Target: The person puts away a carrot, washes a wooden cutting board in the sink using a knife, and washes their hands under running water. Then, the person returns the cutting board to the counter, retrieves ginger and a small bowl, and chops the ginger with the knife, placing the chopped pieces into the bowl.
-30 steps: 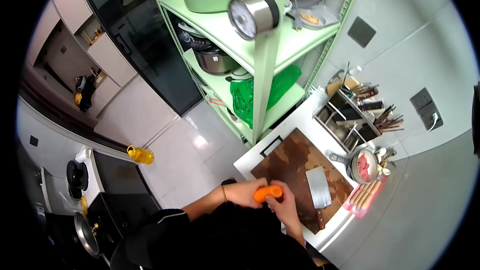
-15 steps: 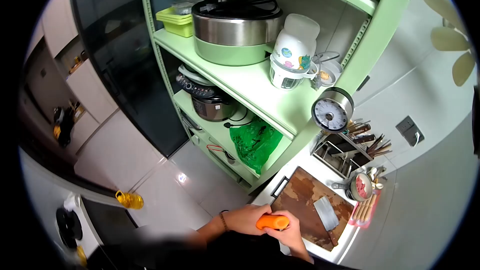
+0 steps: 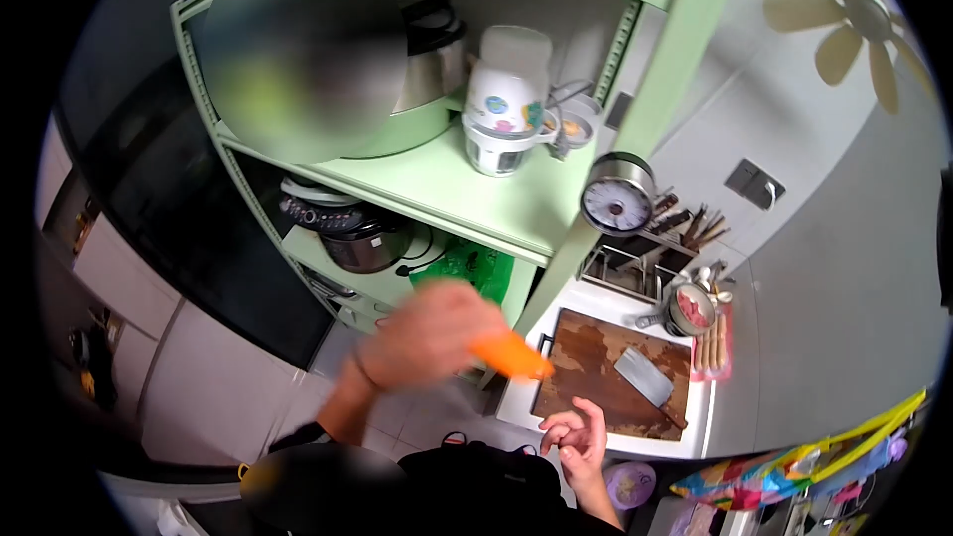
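My left hand is raised in front of the lower shelf, blurred by motion, with its fingers closed around an orange carrot. The carrot points right and slightly down, its tip near the left edge of a stained wooden cutting board. Lower down, my right hand is empty, palm turned up and fingers loosely bent apart, close to the board's front edge. A cleaver lies flat on the right part of the board, its handle towards the near right corner.
A green shelf rack stands to the left and ahead, bearing appliances and a round timer on its post. Beyond the board are a knife rack and a small pot with pink meat. A purple-rimmed container sits at lower right.
Both hands were together on the carrot. Now my left hand has lifted it up and leftward, and my right hand has let go. The view has shifted to the right.
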Demonstrator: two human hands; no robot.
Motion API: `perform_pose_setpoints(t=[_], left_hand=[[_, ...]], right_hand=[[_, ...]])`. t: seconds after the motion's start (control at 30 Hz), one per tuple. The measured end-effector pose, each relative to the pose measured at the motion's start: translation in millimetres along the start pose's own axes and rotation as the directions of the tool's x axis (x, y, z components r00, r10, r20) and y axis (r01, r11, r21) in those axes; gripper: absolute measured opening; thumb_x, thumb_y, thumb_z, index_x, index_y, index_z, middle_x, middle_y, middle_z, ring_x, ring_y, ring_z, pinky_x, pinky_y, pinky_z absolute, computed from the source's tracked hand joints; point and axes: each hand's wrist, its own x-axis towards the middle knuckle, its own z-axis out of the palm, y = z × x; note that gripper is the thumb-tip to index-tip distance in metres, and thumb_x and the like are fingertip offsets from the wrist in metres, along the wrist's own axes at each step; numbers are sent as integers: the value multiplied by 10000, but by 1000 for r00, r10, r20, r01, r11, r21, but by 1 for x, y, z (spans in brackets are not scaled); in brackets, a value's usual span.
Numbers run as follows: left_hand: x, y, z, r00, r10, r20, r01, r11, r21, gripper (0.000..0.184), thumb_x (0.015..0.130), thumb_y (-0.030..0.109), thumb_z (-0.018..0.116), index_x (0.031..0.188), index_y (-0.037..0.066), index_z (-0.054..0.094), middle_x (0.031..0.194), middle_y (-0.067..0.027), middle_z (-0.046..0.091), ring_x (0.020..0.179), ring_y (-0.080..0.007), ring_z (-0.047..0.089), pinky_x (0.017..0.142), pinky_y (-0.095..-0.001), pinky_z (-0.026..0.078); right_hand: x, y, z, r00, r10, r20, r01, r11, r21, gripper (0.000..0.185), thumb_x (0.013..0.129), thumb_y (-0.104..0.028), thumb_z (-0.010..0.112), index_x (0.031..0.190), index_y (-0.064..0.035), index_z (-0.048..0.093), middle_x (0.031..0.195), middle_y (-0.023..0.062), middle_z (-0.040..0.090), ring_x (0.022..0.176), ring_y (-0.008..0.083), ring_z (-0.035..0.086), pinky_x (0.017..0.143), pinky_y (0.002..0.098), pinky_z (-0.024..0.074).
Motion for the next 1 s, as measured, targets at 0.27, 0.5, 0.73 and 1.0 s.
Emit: perform_pose_setpoints(t=[0.27, 0.5, 0.73, 1.0], left_hand=[[66, -121, -75, 980, -151, 126, 110, 952, 284, 566, 771, -7, 734, 1309, 116, 609, 1243, -97, 557, 1220, -321, 505, 1106, -452, 368], [60, -132, -48, 983, -182, -22, 182, 951, 250, 535, 783, 32, 745, 1299, 76, 610, 1255, -90, 603, 1214, -309, 531, 1091, -435, 361], [39, -149, -24, 960, -203, -191, 239, 953, 185, 542, 750, 17, 765, 1267, 61, 607, 1354, -139, 557, 1278, -342, 514, 1097, -415, 415], [6, -165, -2, 851, 13, -525, 137, 959, 246, 426, 881, 43, 657, 1299, 5, 588, 1416, -183, 512, 1292, -345, 509, 1111, -446, 378]], right_hand=[[-42, 20, -39, 980, 26, -198, -36, 998, -50, 486, 941, -266, 651, 1318, 3, 503, 948, 196, 662, 713, 234, 637, 652, 330, 533], [-61, 30, -47, 913, -2, -407, 13, 1000, 25, 432, 915, -254, 623, 1247, 8, 539, 853, 166, 641, 667, 217, 595, 607, 352, 533], [-61, 41, -55, 875, 28, -484, 24, 994, 102, 385, 950, -223, 612, 1226, 33, 534, 883, 172, 639, 676, 222, 599, 629, 351, 537], [-93, 67, -117, 613, 56, -788, -206, 974, -91, 261, 1006, -249, 568, 1136, -23, 568, 810, 98, 617, 623, 166, 587, 551, 313, 516]])
